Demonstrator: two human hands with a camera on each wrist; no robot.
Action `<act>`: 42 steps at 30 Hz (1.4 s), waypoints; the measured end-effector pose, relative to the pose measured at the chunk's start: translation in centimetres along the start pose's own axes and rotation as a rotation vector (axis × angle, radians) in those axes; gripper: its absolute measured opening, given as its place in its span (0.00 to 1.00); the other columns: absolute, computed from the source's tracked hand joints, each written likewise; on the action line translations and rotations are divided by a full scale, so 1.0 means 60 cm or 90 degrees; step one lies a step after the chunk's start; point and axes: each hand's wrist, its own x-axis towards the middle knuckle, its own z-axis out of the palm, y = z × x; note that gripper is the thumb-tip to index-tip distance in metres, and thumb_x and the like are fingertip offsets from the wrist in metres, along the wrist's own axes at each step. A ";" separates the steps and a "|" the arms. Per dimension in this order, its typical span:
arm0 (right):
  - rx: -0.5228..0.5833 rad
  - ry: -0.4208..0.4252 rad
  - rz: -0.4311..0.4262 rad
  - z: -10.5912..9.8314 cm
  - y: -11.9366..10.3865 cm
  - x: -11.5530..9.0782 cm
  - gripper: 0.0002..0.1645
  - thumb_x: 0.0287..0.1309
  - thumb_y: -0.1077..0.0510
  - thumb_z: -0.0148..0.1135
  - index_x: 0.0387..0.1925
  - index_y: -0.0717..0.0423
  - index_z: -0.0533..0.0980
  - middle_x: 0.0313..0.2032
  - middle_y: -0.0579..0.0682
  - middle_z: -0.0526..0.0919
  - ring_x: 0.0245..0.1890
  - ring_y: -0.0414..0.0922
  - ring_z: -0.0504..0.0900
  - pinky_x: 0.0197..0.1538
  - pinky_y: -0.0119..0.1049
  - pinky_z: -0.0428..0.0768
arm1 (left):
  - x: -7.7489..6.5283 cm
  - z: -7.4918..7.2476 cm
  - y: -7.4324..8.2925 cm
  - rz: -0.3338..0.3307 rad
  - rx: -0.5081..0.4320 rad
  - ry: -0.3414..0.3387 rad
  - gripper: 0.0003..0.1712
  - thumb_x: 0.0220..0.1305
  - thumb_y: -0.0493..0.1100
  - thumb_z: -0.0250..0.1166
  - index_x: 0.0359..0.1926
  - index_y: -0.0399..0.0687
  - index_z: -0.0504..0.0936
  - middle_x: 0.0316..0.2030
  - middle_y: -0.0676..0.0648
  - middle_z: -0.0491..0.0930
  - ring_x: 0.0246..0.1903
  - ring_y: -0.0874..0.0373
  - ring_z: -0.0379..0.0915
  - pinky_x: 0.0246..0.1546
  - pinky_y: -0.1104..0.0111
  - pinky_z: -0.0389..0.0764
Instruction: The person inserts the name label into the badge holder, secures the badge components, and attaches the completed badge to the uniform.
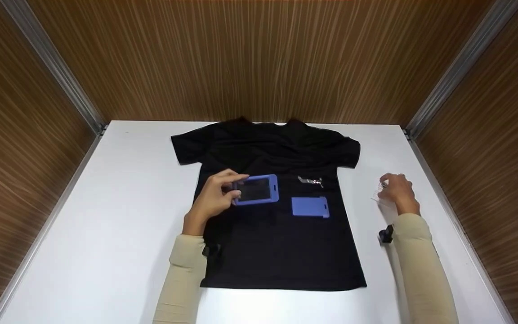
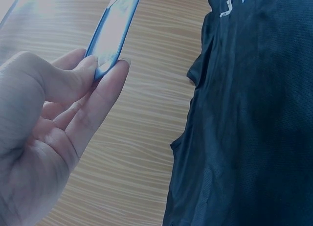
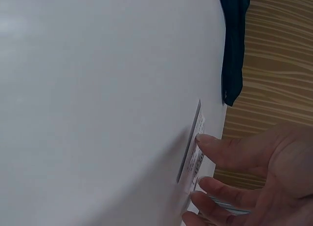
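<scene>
My left hand (image 1: 214,195) pinches one short end of a blue badge holder (image 1: 257,190) with a clear window, held above a black T-shirt (image 1: 281,252). In the left wrist view, the thumb and fingertips grip the edge of the holder (image 2: 110,37). On the right, my right hand (image 1: 398,191) has its thumb and fingers on a white printed card (image 3: 193,155) at the table; the fingers partly cover it. The card's left edge shows a dark strip of shadow in the right wrist view.
On the shirt lie a flat blue badge piece (image 1: 309,207) with a slot and a small shiny clip strap (image 1: 310,181). The white table (image 1: 119,216) is bounded by wood-grain panels (image 1: 259,63) at the back and both sides.
</scene>
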 end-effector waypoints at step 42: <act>0.101 -0.045 -0.037 -0.004 0.004 -0.005 0.31 0.64 0.57 0.68 0.64 0.68 0.70 0.67 0.78 0.67 0.56 0.65 0.74 0.58 0.56 0.78 | 0.001 0.000 -0.001 0.015 0.014 0.007 0.28 0.59 0.22 0.66 0.59 0.45 0.86 0.46 0.40 0.84 0.33 0.50 0.78 0.28 0.70 0.81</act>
